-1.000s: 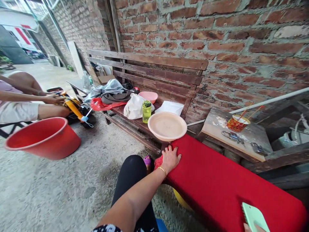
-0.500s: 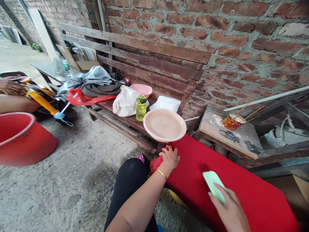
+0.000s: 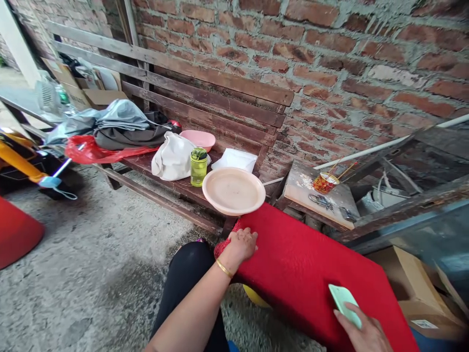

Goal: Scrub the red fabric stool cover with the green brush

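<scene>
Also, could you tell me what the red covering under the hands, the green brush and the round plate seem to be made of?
The red covering looks like napped fabric, felt or velvet: matte, fuzzy, no shine. The green brush under the right hand seems to be smooth moulded plastic with an even pastel sheen. The round plate is probably plastic or melamine: thin rim, dull peach surface. The left hand grips the covering's edge.

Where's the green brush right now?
Head view, lower right: the green brush lies on the red mat under the right hand, well right of the left hand holding the mat's edge.
</scene>
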A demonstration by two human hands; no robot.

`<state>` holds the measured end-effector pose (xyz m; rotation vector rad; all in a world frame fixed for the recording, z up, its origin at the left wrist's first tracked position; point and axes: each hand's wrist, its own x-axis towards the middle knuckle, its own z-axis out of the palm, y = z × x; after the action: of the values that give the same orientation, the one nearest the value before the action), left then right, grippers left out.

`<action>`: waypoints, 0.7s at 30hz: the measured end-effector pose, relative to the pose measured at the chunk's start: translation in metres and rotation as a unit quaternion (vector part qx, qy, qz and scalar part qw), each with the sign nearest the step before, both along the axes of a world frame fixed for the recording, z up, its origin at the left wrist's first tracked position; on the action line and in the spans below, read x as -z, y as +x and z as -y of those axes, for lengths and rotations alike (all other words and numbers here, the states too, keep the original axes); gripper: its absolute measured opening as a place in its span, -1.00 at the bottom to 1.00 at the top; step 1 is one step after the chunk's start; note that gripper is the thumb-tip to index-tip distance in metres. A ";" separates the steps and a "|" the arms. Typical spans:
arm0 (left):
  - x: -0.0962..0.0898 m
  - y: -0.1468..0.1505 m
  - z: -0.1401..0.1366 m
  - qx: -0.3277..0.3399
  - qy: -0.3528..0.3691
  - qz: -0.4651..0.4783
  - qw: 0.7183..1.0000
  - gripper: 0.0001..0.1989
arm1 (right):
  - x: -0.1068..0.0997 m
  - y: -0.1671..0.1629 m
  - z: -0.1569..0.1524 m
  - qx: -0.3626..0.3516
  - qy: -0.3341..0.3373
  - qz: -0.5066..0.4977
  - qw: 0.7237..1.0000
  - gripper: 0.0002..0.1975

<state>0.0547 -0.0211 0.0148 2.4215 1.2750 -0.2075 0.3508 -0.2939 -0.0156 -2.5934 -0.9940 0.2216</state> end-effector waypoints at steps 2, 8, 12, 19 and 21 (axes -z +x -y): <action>-0.007 -0.004 -0.004 -0.010 -0.023 -0.019 0.999 -0.56 | -0.005 0.000 0.001 0.002 0.016 0.008 1.000 -0.56; -0.012 -0.013 -0.016 -0.020 -0.049 -0.043 0.998 -0.57 | -0.019 -0.092 -0.096 -0.163 0.049 -0.022 0.985 -0.55; -0.009 -0.020 -0.016 -0.015 -0.017 -0.030 0.999 -0.57 | -0.021 -0.135 -0.154 -0.288 0.021 0.014 0.957 -0.64; -0.001 -0.023 -0.021 -0.018 -0.028 0.001 0.999 -0.56 | -0.023 -0.045 -0.106 -0.211 -0.117 0.005 0.971 -0.58; 0.004 -0.022 -0.021 -0.015 -0.036 0.018 0.999 -0.58 | -0.026 -0.007 -0.074 -0.164 -0.125 0.046 0.977 -0.55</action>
<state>0.0331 0.0002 0.0112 2.3332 1.2662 -0.1956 0.3439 -0.2203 0.0101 -2.6637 -1.5164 0.3300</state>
